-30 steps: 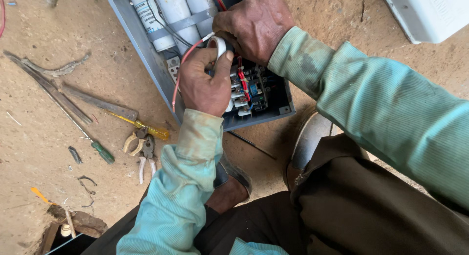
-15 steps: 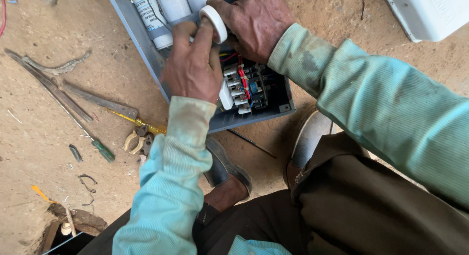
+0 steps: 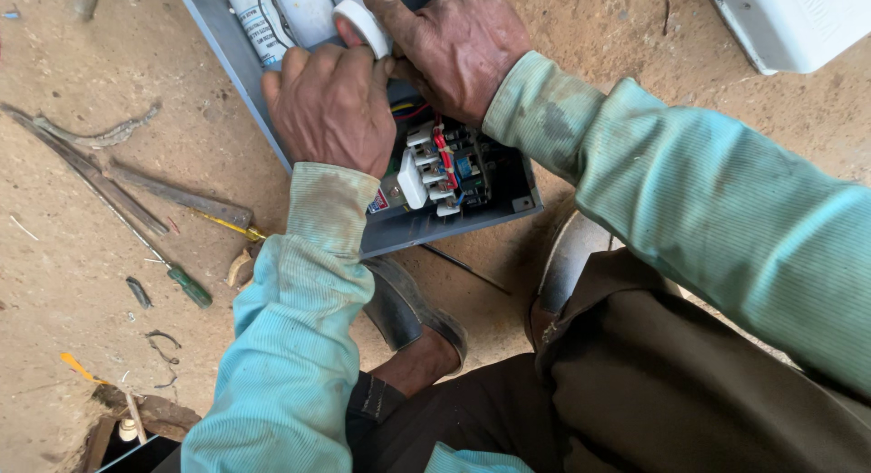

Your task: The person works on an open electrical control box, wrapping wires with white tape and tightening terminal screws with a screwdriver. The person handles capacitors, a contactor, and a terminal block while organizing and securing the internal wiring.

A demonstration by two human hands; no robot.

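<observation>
Crouched over a grey box (image 3: 272,137) lying open on sandy ground (image 3: 73,219), you work with both hands inside it. Your right hand (image 3: 458,47) pinches a white tape roll (image 3: 363,24) between thumb and fingers, raised over the wiring, apparently so the tape can feed down to it. Your left hand (image 3: 331,106) lies knuckles up just beside the roll, fingers curled down into the box; what they press or hold is hidden. Below your hands sits a switch block (image 3: 440,169) with red wires. White cylinders (image 3: 281,15) fill the box's far end. A green-handled screwdriver (image 3: 186,284) and pliers (image 3: 238,266) lie within reach at left.
</observation>
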